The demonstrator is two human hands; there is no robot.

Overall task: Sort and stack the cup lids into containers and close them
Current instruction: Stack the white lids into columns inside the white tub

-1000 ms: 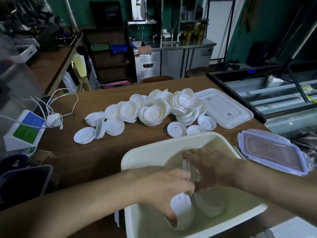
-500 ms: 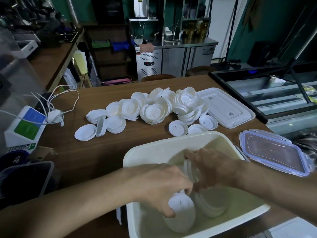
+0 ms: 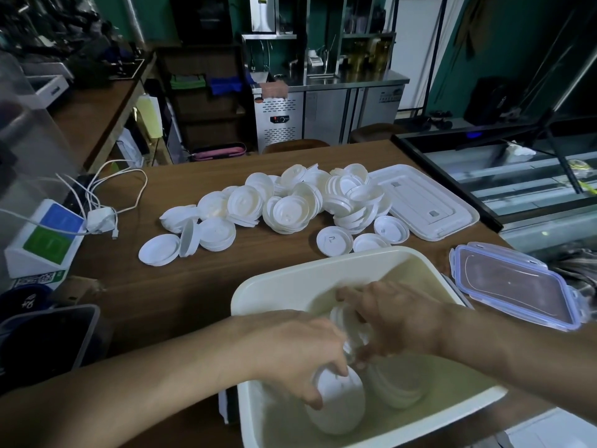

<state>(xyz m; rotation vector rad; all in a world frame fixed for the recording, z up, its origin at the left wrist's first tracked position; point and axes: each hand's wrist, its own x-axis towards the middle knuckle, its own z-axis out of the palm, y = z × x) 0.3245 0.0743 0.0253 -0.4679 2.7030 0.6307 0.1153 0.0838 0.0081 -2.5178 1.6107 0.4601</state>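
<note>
The left hand (image 3: 300, 357) curls its fingers over a smooth, round white lid stack (image 3: 339, 405) lying inside the cream plastic tub (image 3: 290, 286). Just to the right, the right hand (image 3: 397, 321) pinches a row of ribbed lids (image 3: 347, 321) standing on edge between both hands. Neither hold has changed since half a second ago. Loose lids (image 3: 290, 205) lie heaped on the wooden surface (image 3: 193, 286) beyond the tub.

Brown wooden table (image 3: 200, 286) carries loose white cup lids (image 3: 284, 208), cream bin (image 3: 326, 266), two flat container lids, charger.
</note>
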